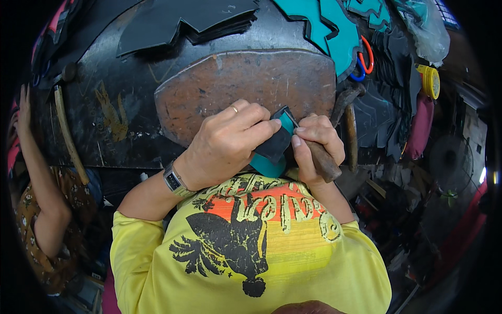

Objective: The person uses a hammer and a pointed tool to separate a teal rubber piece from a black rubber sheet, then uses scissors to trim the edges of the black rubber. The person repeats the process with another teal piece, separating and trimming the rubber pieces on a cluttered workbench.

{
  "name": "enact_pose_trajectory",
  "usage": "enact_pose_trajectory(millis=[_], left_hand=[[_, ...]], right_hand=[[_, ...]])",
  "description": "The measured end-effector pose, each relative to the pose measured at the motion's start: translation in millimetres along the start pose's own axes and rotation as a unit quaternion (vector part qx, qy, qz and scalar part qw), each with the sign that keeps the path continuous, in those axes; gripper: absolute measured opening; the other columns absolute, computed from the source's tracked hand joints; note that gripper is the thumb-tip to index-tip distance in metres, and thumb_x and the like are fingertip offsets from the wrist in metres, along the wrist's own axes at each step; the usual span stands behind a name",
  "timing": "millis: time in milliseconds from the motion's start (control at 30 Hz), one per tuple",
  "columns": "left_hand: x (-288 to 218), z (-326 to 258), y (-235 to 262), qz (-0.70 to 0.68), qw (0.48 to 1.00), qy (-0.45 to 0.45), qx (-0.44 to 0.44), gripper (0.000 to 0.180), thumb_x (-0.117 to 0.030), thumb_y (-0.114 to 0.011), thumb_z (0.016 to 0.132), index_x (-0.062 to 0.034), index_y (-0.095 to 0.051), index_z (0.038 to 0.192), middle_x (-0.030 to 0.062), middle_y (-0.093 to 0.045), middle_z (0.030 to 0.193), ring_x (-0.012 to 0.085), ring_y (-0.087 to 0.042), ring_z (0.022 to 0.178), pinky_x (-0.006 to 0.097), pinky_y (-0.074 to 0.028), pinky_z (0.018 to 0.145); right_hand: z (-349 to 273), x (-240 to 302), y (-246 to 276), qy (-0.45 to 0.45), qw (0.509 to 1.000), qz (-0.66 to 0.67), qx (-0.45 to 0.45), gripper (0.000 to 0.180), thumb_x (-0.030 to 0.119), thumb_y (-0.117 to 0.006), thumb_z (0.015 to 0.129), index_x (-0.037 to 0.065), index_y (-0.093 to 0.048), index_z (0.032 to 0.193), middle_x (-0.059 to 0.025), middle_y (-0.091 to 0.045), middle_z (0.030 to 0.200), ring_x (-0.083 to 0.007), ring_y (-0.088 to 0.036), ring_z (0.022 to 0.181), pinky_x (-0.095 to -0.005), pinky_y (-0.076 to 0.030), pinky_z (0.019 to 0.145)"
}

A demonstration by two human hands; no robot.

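Note:
My left hand (pixel 227 136), with a ring and a wristwatch, is closed on a black and teal sheet piece (pixel 274 145), perhaps leather. Its teal side shows at a folded edge and hangs below the black part. In my right hand (pixel 321 137) is a wooden-handled tool (pixel 325 163) with a thin metal end. The handle points down toward my body, and the metal end lies against the piece's upper edge. My fingers hide much of the metal, so I cannot tell its exact kind. Both hands are at the near edge of a worn brown board (pixel 246 81).
Left of the board lies a hammer (pixel 64 120); another hammer (pixel 351 123) lies to the right. Black cut pieces (pixel 183 23), teal pieces (pixel 320 34) and red-and-blue-handled scissors (pixel 368 56) lie beyond. More black pieces (pixel 384 89) are stacked right. Another person's arm (pixel 44 178) is at far left.

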State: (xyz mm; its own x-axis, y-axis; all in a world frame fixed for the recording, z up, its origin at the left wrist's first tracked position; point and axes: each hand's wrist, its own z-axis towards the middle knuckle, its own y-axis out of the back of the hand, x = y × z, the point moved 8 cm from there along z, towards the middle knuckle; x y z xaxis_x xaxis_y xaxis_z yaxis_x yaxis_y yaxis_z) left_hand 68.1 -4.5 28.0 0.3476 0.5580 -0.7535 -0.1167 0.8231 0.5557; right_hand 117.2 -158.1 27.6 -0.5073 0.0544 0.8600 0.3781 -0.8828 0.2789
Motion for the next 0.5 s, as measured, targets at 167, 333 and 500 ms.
enact_pose_trajectory(millis=[167,333,500], left_hand=[[0.4,0.5,-0.3,-0.002,1.000,0.013,-0.003,0.039,0.001,-0.081,0.065,-0.0037,-0.075,0.104,0.0073,-0.067,0.093,0.0254,-0.068,0.085,0.036,-0.056,0.073],[-0.8,1.7,0.7,-0.015,1.000,0.006,0.001,0.034,0.008,-0.071,0.070,0.0003,-0.072,0.103,0.0095,-0.064,0.093,0.0275,-0.065,0.086,0.037,-0.057,0.073],[-1.0,0.7,0.9,-0.013,1.000,0.003,-0.004,0.034,0.007,-0.072,0.070,0.0003,-0.072,0.103,0.0092,-0.064,0.093,0.0275,-0.065,0.086,0.037,-0.056,0.073]], right_hand=[[-1.5,-1.8,-1.2,-0.002,1.000,-0.011,0.012,0.017,-0.008,-0.070,0.075,-0.002,-0.064,0.090,-0.0144,-0.065,0.079,-0.0246,-0.066,0.069,-0.0338,-0.053,0.064],[-0.2,2.9,-8.2,0.016,0.997,-0.053,0.046,0.017,-0.008,-0.070,0.076,-0.001,-0.064,0.090,-0.0144,-0.065,0.078,-0.0251,-0.067,0.070,-0.0344,-0.053,0.066],[2.3,-2.0,-2.1,-0.009,1.000,0.004,0.023,0.015,-0.006,-0.070,0.077,-0.001,-0.064,0.090,-0.0143,-0.066,0.078,-0.0256,-0.067,0.070,-0.0344,-0.054,0.065]])
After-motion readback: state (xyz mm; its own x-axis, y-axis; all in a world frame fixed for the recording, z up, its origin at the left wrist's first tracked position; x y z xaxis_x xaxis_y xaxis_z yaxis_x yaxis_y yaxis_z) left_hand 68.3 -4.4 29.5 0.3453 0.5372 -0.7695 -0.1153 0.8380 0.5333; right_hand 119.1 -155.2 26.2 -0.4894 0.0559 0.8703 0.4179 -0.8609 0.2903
